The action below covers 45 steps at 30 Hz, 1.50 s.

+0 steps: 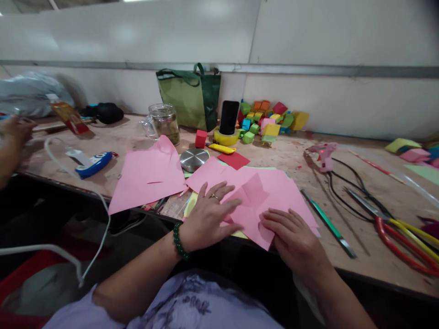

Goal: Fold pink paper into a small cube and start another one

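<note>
A creased piece of pink paper (255,208) lies on larger pink sheets (288,194) at the table's front edge, its near corner sticking out over the edge. My left hand (211,219), wearing a ring and a green bead bracelet, rests on its left side with fingers spread. At its right edge is my right hand (297,235), fingers together on top and the thumb hidden beneath. Another pink sheet (147,176) with a slit lies to the left. Behind the papers are a round metal disc (194,160), a red paper square (234,160) and a yellow cutter (222,148).
To the right lie a green-handled cutter (329,224), red-and-yellow-handled scissors (394,228) and a pink glue gun (323,155) with its cord. Behind are a glass mug (165,123), a phone (229,117) and several coloured paper cubes (270,130). Another person's hand (15,132) is far left.
</note>
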Tool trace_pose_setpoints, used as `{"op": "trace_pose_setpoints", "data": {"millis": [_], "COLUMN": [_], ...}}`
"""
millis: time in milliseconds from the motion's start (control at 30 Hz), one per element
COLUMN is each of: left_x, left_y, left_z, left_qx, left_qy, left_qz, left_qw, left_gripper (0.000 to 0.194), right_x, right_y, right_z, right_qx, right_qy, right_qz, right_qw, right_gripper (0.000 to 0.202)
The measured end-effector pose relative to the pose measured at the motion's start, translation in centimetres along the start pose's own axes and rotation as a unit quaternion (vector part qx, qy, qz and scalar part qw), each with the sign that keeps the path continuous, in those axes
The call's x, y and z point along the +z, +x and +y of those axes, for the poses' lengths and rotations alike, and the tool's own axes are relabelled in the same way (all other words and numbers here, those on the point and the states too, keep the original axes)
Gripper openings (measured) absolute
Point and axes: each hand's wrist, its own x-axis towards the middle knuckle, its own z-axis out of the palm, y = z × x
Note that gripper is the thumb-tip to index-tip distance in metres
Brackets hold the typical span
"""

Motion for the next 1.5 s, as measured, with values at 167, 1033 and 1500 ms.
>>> {"op": "trace_pose_setpoints", "data": {"millis": [167, 1033, 1500], "left_x": [-1.4, 1.3, 2.8], "left_y": [0.5, 1.9, -0.1], "left_z": [-0.3, 0.7, 3.7], "left_qx": [0.1, -0.108, 0.109], "left_qy": [-0.012, -0.099, 0.036], "left_qz": [-0.076, -0.035, -0.092], "left_qw": [0.992, 0.989, 0.989], "left_gripper": [0.05, 0.039, 0.082], "right_x": [-0.7, -0.9, -1.1], "right_y": [-0.4, 0.6, 1.3], "right_z": [0.1, -1.6, -2.3], "right_qx": [0.079, 0.407, 0.017], "right_qy": [0.12, -0.002, -0.121], "right_qz": [0.021, 0.036, 0.009], "right_qw": [0.989, 0.913, 0.993], "right_gripper": [0.012, 0.065, 0.028]}}
